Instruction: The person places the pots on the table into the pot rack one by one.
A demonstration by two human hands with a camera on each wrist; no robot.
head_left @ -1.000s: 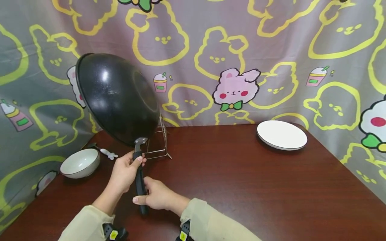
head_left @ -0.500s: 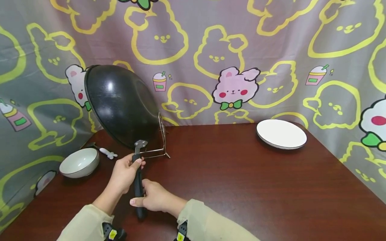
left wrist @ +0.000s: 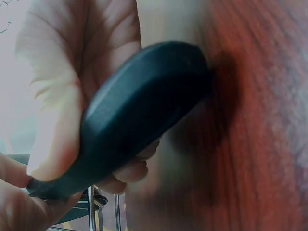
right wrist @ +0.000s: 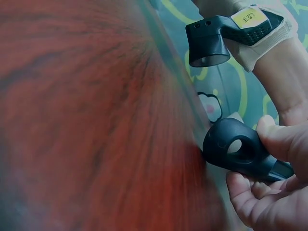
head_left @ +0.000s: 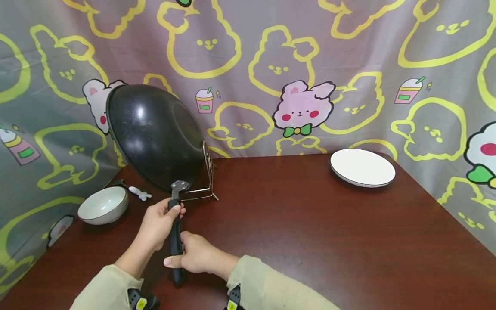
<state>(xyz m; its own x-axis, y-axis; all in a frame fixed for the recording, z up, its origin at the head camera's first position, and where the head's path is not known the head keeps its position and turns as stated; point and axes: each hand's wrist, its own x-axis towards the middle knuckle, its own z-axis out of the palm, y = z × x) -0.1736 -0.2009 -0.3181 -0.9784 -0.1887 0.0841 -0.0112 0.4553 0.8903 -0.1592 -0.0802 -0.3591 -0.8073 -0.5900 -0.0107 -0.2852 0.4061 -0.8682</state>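
A large black wok [head_left: 155,133] stands tilted on its side, its rounded underside facing me and its rim to the left. It leans against a wire rack [head_left: 210,172], most of which it hides. The left hand [head_left: 156,221] grips the upper part of the black handle [head_left: 175,241], near its metal joint, thumb along the front. Lower down, the right hand [head_left: 199,254] holds the same handle between thumb and fingers. In the right wrist view the handle's end [right wrist: 224,139], with its hanging hole, sticks out past the right fingers, close over the table.
A white bowl [head_left: 103,206] sits at the left table edge, with a white-handled utensil [head_left: 140,193] behind it. On the far right lies a white plate [head_left: 362,168]. A patterned curtain [head_left: 248,77] encloses the brown table [head_left: 310,224] at the back and sides.
The wok has come down and slightly right onto the wire rack, then stayed nearly still. Both hands keep their hold on the handle, whose lower end has shifted a little left and down.
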